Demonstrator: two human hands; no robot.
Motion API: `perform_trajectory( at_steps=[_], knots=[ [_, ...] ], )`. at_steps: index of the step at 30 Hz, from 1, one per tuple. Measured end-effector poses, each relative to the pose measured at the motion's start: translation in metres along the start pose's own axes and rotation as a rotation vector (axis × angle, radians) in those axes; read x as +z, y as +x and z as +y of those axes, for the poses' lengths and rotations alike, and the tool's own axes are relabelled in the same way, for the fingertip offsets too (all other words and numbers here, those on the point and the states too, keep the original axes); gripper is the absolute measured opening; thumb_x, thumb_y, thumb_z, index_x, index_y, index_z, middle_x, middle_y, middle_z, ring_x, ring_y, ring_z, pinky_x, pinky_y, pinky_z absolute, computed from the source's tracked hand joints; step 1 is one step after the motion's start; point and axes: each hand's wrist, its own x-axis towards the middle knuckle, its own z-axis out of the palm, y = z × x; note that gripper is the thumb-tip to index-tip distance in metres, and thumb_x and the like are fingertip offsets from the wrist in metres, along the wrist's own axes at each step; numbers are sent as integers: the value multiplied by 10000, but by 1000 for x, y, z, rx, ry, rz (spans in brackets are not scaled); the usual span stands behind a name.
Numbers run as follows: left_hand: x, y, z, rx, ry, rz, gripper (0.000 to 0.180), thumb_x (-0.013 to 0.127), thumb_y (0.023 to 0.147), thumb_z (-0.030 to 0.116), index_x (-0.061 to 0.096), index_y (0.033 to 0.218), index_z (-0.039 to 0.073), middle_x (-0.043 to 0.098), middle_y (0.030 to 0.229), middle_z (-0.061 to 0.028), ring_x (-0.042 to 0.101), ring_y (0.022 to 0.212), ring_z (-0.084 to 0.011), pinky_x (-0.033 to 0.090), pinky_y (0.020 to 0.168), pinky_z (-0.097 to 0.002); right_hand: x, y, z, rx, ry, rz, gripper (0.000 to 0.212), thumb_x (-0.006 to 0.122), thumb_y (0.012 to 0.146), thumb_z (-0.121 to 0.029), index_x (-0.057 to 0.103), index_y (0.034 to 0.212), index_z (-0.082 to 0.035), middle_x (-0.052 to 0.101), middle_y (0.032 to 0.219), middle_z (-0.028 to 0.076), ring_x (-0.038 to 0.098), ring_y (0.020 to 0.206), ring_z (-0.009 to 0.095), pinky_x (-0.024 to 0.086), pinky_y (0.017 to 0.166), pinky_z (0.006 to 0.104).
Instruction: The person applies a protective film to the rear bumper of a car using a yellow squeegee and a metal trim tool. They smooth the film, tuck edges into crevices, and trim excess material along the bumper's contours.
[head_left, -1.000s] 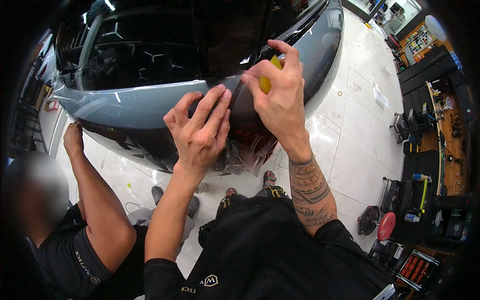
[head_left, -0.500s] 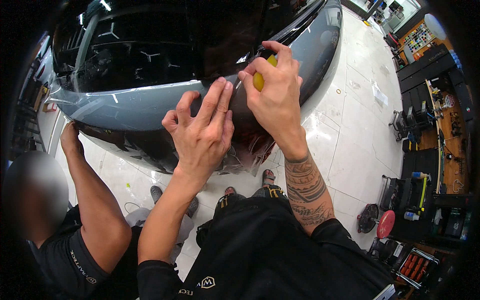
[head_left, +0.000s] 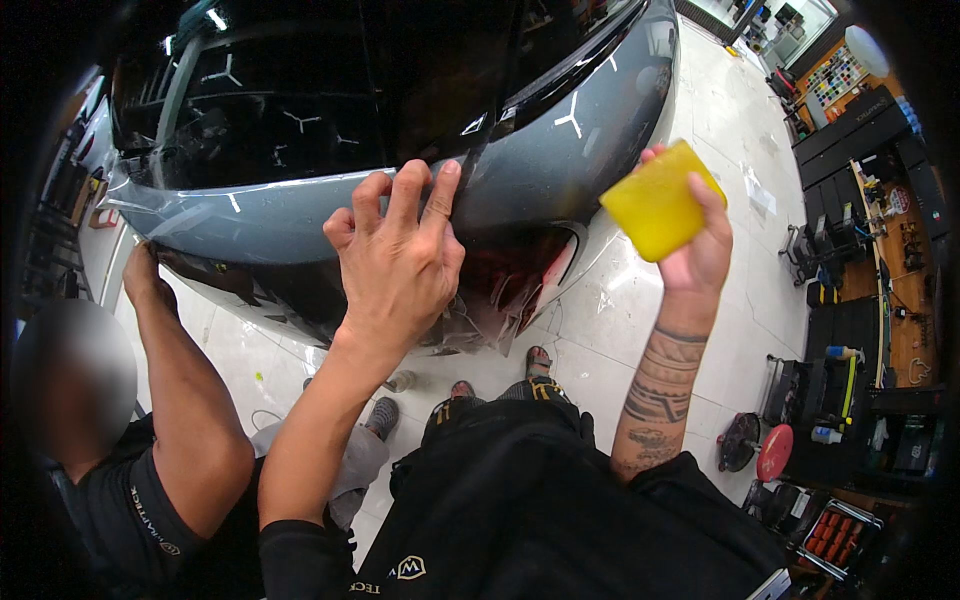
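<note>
A grey car (head_left: 290, 208) fills the upper middle, with thin clear film (head_left: 490, 318) hanging loose and wrinkled at its lower edge near a reddish lamp (head_left: 535, 262). My left hand (head_left: 400, 265) lies against the bodywork, fingers stretched and spread, fingertips at the line beneath the dark glass (head_left: 290, 110). Off to the right, raised away from the car, my right hand (head_left: 702, 258) grips a flat yellow squeegee (head_left: 655, 208). Its broad face shows, with a finger curled over one side.
At the left, a co-worker's hand (head_left: 148, 275) touches the car's lower corner. The pale tiled floor (head_left: 740, 290) runs to a workbench (head_left: 890, 270) with tools at the right. A red round-topped stool (head_left: 773, 452) and a tool rack (head_left: 838, 535) stand at lower right.
My right hand has lifted off the bodywork and swung right with the squeegee, turning its broad face into view. My left hand stays on the car, its fingers now more spread.
</note>
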Motion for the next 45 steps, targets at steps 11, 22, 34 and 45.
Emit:
perform_trajectory(
  at_steps=[11, 22, 34, 45],
  knots=[
    [-37, 44, 3, 110, 200, -99, 180, 599, 857, 145, 734, 962, 86, 546, 1055, -46, 480, 1054, -242, 386, 832, -421, 61, -55, 46, -982, -1158, -490, 451, 620, 686, -7, 658, 1131, -71, 615, 1111, 154, 617, 998, 344, 532, 821, 404],
    [-110, 117, 13, 686, 562, -677, 282, 561, 908, 187, 661, 1130, 47, 584, 1234, -118, 501, 1178, -258, 390, 1003, -436, 87, -75, 60, -990, -1433, -546, 425, 619, 694, -26, 694, 1102, -122, 581, 998, 109, 563, 884, 272, 489, 696, 378],
    [44, 166, -44, 823, 99, -746, 208, 541, 963, 136, 729, 951, 49, 685, 980, -99, 674, 898, -213, 562, 806, -376, 93, -39, 78, -1071, -1596, -384, 361, 621, 734, -18, 677, 1082, -95, 552, 927, 85, 567, 805, 242, 489, 623, 349],
    [-109, 25, -31, 52, -453, -261, 130, 615, 880, 60, 658, 964, -30, 644, 861, -168, 636, 735, -263, 495, 677, -349, 93, -26, 64, -1103, -1571, -467, 361, 601, 747, -1, 685, 1081, -107, 539, 890, 74, 574, 791, 240, 492, 625, 344]
  ],
)
